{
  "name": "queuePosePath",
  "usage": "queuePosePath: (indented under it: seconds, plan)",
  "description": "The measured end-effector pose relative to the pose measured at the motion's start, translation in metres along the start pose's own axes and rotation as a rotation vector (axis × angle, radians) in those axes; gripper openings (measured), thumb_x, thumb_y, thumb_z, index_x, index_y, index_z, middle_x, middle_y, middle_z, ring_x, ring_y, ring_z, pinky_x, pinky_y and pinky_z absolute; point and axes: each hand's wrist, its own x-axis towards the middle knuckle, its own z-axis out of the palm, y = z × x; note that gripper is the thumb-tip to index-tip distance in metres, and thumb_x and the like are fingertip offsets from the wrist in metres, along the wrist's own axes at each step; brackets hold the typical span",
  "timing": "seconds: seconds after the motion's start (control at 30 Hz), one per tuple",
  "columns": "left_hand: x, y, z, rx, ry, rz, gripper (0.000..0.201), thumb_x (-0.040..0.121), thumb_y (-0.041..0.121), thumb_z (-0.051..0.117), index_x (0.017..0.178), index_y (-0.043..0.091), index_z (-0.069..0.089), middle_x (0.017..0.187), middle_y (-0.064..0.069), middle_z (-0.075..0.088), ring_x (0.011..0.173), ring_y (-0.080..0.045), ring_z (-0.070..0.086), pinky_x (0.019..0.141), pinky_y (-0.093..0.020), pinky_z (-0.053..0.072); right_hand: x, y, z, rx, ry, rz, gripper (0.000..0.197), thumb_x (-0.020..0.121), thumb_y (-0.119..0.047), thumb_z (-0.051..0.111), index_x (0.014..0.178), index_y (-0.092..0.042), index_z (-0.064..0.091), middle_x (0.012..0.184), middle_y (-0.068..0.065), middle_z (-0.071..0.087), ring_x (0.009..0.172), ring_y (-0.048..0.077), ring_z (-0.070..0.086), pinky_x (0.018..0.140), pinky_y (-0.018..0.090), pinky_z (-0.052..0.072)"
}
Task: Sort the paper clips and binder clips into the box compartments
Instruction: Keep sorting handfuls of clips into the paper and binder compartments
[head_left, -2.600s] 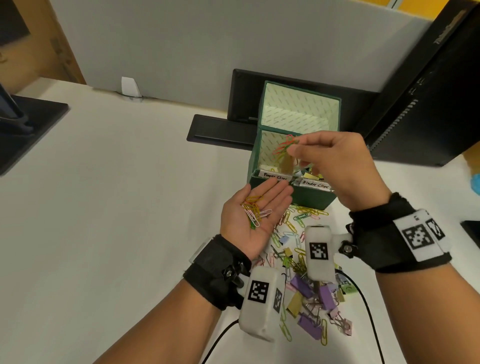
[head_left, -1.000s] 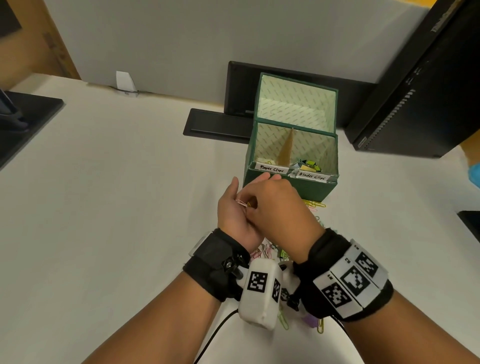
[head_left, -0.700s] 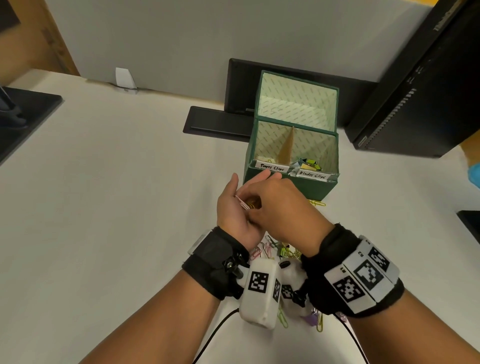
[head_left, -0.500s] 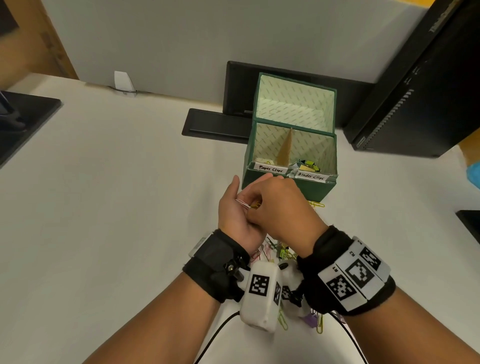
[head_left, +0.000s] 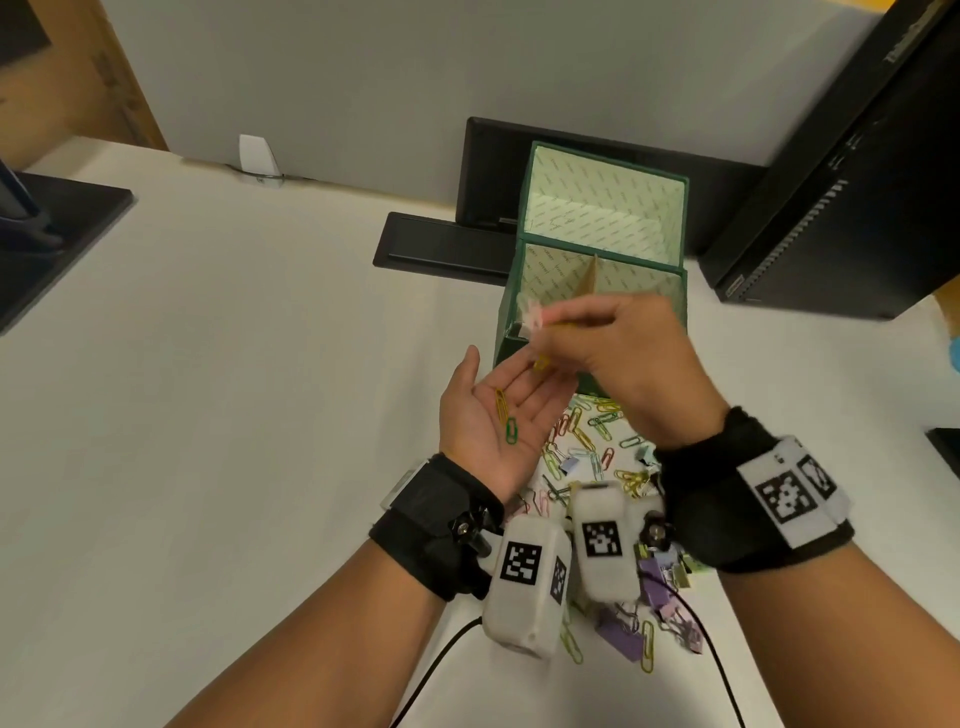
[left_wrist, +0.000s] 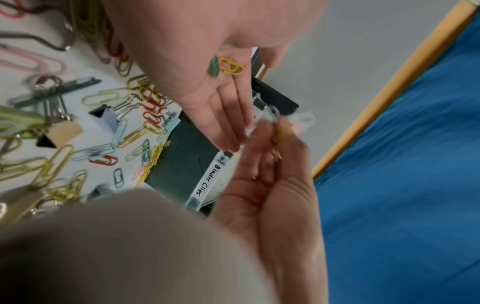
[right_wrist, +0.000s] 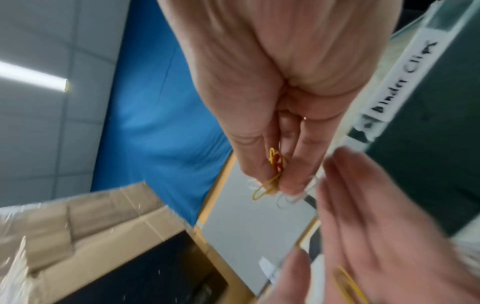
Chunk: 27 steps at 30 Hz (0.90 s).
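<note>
My left hand (head_left: 488, 415) lies palm up just in front of the green box (head_left: 506, 306), with a yellow paper clip (head_left: 501, 402) and a green paper clip (head_left: 511, 430) loose on the palm. My right hand (head_left: 545, 325) is raised over the box's front edge, above the left fingertips. It pinches a small blurred bunch of paper clips (right_wrist: 272, 176), yellow, red and pale ones. The box has a cardboard divider (head_left: 589, 275), and the right compartment carries a "Binder Clips" label (left_wrist: 207, 181). Under both wrists lies a mixed pile of paper clips (head_left: 587, 441) and binder clips (head_left: 623, 629).
A black computer tower (head_left: 841, 182) stands to the right of the box, and a black monitor base (head_left: 441, 244) lies behind it. Another black stand (head_left: 52, 228) sits at the far left. The box lid (head_left: 602, 202) stands up at the back. A cable (head_left: 431, 670) trails from my left wrist.
My right hand has lifted off the left palm with a pinch of clips and moved up towards the box. The left palm is now uncovered with two clips on it.
</note>
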Motion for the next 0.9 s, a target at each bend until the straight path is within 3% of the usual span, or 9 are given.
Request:
queuePosePath:
  seconds: [0.13,0.2,0.33,0.47,0.57,0.63,0.73,0.83,0.9]
  plan:
    - [-0.001,0.001,0.001,-0.002,0.006,-0.011,0.066,0.099,0.05,0.035,0.123,-0.007,0.057,0.121,-0.027,0.063,0.114,-0.036,0.061,0.101,-0.044,0.047,0.031,-0.008,-0.007,-0.17,0.24,-0.192,0.015,0.083,-0.009,0.075,0.087,-0.024,0.076,0.083,-0.005,0.075,0.081,0.013,0.072,0.074,0.029,0.06]
    - [-0.002,0.001,0.001,0.001,0.011,-0.018,0.066,0.099,0.051,0.036,0.122,-0.007,0.058,0.121,-0.026,0.063,0.114,-0.036,0.062,0.1,-0.043,0.048,0.045,-0.005,-0.007,-0.368,0.241,-0.201,0.014,0.087,-0.012,0.071,0.094,-0.022,0.077,0.089,-0.007,0.074,0.083,0.01,0.07,0.072,0.022,0.058]
    - [-0.003,0.003,0.003,0.015,0.029,-0.019,0.061,0.098,0.048,0.038,0.12,-0.006,0.059,0.119,-0.026,0.064,0.11,-0.035,0.064,0.098,-0.043,0.049,0.053,0.004,-0.003,-0.719,0.026,-0.096,0.021,0.089,-0.021,0.07,0.109,-0.016,0.075,0.109,-0.001,0.073,0.101,0.013,0.066,0.086,0.021,0.049]
    - [-0.003,0.004,0.004,0.03,0.064,-0.001,0.056,0.099,0.044,0.039,0.113,-0.005,0.063,0.111,-0.024,0.068,0.097,-0.032,0.07,0.092,-0.041,0.052,0.03,-0.009,0.005,-0.721,-0.003,-0.319,0.018,0.092,-0.025,0.065,0.106,-0.023,0.075,0.102,-0.009,0.072,0.093,0.004,0.064,0.079,0.012,0.046]
    - [-0.003,0.005,0.002,0.021,0.066,-0.021,0.051,0.099,0.045,0.038,0.105,0.003,0.067,0.087,-0.015,0.072,0.078,-0.024,0.071,0.071,-0.033,0.058,0.01,-0.011,0.014,-0.88,-0.461,-0.309,0.022,0.085,-0.02,0.069,0.104,-0.028,0.075,0.094,-0.012,0.072,0.084,0.003,0.064,0.079,0.024,0.055]
    - [-0.004,0.006,0.002,0.04,0.071,-0.057,0.052,0.098,0.049,0.037,0.106,0.006,0.066,0.074,-0.01,0.072,0.07,-0.021,0.071,0.061,-0.028,0.055,0.002,-0.004,0.02,-0.998,-0.669,-0.283,0.03,0.079,-0.019,0.068,0.107,-0.031,0.073,0.094,-0.008,0.071,0.084,0.008,0.064,0.079,0.033,0.055]
    - [-0.004,0.007,0.002,0.072,0.098,-0.068,0.054,0.096,0.051,0.038,0.107,0.007,0.069,0.079,-0.012,0.073,0.079,-0.023,0.07,0.065,-0.03,0.052,0.001,0.0,0.019,-0.97,-0.68,-0.257,0.029,0.08,-0.019,0.073,0.107,-0.03,0.074,0.097,-0.009,0.072,0.087,0.008,0.064,0.08,0.028,0.052]
    - [-0.004,0.006,0.002,0.104,0.085,-0.081,0.057,0.097,0.051,0.034,0.108,0.007,0.069,0.08,-0.012,0.073,0.074,-0.023,0.071,0.063,-0.028,0.053,-0.001,0.001,0.016,-0.98,-0.643,-0.236,0.019,0.082,-0.019,0.074,0.1,-0.024,0.077,0.093,-0.008,0.073,0.083,0.007,0.066,0.079,0.025,0.054]
    - [-0.005,0.007,0.003,0.107,0.085,-0.082,0.057,0.097,0.05,0.035,0.113,0.007,0.069,0.095,-0.015,0.074,0.092,-0.025,0.069,0.078,-0.036,0.052,-0.002,0.002,0.018,-0.955,-0.619,-0.261,0.021,0.081,-0.015,0.07,0.098,-0.025,0.077,0.09,-0.008,0.074,0.08,0.007,0.066,0.077,0.028,0.056]
